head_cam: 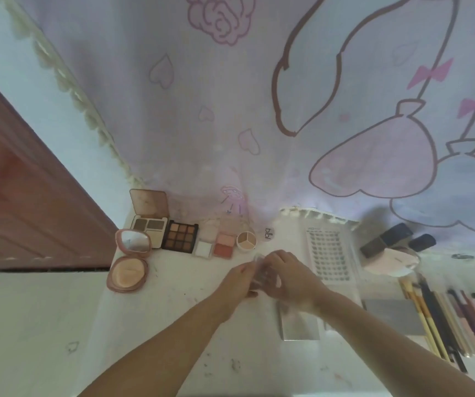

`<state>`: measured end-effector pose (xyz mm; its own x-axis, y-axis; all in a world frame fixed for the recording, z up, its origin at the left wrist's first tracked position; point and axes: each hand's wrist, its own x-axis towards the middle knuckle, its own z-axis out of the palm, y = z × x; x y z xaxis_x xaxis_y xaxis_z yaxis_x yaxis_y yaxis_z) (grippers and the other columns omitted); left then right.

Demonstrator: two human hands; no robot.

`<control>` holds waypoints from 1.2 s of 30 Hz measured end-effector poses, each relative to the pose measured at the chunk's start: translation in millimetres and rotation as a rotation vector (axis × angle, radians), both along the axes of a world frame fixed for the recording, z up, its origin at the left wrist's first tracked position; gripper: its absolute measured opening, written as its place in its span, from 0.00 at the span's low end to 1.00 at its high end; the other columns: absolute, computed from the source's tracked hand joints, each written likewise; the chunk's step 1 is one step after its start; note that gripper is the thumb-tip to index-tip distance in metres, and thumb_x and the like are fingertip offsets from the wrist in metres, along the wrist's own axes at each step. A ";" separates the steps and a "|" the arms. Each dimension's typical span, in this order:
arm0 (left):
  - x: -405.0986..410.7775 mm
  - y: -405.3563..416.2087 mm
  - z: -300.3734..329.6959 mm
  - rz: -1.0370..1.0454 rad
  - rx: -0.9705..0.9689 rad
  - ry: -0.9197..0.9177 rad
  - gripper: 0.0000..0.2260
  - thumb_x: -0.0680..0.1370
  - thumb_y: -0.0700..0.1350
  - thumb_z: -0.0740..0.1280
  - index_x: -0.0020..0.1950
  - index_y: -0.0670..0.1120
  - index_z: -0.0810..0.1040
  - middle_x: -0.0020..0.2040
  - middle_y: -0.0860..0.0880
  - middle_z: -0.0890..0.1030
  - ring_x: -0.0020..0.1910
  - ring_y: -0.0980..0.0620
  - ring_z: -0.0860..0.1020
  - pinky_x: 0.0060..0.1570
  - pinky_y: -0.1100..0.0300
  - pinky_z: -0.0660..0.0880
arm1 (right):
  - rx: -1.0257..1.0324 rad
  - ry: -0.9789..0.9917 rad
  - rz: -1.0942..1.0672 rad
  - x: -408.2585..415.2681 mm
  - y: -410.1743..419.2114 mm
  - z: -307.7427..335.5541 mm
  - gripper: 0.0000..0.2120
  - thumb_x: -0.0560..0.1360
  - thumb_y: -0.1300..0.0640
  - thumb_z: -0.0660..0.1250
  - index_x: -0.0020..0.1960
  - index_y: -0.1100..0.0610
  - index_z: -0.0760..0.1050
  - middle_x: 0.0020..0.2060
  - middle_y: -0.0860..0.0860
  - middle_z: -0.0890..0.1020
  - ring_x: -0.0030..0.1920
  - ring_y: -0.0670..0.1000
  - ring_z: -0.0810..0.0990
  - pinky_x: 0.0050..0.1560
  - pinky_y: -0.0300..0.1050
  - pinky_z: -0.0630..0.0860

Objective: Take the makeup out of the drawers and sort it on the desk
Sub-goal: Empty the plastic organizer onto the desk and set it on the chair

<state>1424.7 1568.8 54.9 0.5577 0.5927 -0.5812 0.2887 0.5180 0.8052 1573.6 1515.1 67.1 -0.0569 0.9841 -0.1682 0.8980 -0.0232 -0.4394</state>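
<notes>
My left hand [237,282] and right hand [288,277] pinch a small clear case [259,270] over the white desk [173,325] — open palettes [180,236] far left, brushes [442,319] right, a pink-print curtain [259,110] behind.

At twelve o'clock hangs a lilac curtain [230,96] printed with pink hearts; at nine o'clock, a pink compact [127,275]; brown eyeshadow palette [179,237].
</notes>
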 end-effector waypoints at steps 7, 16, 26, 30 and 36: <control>-74.5 10.0 18.6 0.290 -0.552 -0.362 0.11 0.73 0.39 0.67 0.52 0.38 0.82 0.48 0.40 0.82 0.38 0.49 0.81 0.43 0.57 0.80 | -0.007 0.414 -0.097 -65.0 18.1 29.3 0.15 0.70 0.48 0.71 0.53 0.48 0.72 0.49 0.42 0.77 0.50 0.42 0.76 0.53 0.34 0.73; -150.2 34.8 25.7 0.325 -0.555 -0.419 0.20 0.74 0.52 0.66 0.59 0.39 0.80 0.58 0.35 0.78 0.55 0.41 0.79 0.54 0.48 0.77 | -0.069 0.394 0.039 -124.9 58.2 27.4 0.19 0.68 0.46 0.72 0.56 0.49 0.72 0.51 0.44 0.77 0.52 0.43 0.75 0.56 0.42 0.74; -236.9 20.3 4.0 0.336 -0.567 -0.443 0.26 0.69 0.51 0.75 0.62 0.39 0.77 0.63 0.34 0.75 0.62 0.36 0.75 0.54 0.47 0.76 | -0.463 0.721 0.041 -165.9 97.3 34.6 0.08 0.78 0.50 0.63 0.51 0.51 0.78 0.47 0.48 0.84 0.48 0.47 0.84 0.48 0.43 0.81; -265.1 6.0 -8.5 0.480 -0.434 -0.241 0.19 0.72 0.46 0.71 0.59 0.38 0.79 0.57 0.35 0.79 0.55 0.39 0.79 0.50 0.47 0.78 | -0.383 0.509 0.066 -198.2 105.7 24.1 0.11 0.80 0.54 0.58 0.46 0.55 0.78 0.41 0.49 0.84 0.40 0.48 0.84 0.41 0.40 0.81; -268.9 -4.8 -17.3 0.289 0.206 0.467 0.14 0.82 0.44 0.54 0.63 0.46 0.75 0.58 0.48 0.76 0.56 0.52 0.74 0.60 0.59 0.69 | -0.177 0.146 0.272 -238.7 111.9 4.4 0.13 0.81 0.54 0.56 0.45 0.58 0.75 0.41 0.54 0.79 0.40 0.53 0.75 0.36 0.34 0.65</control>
<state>1155.8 1563.9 37.6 0.0691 0.8095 -0.5831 0.5076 0.4746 0.7191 1334.9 1627.0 71.5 -0.3492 0.8858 -0.3056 0.8097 0.1211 -0.5742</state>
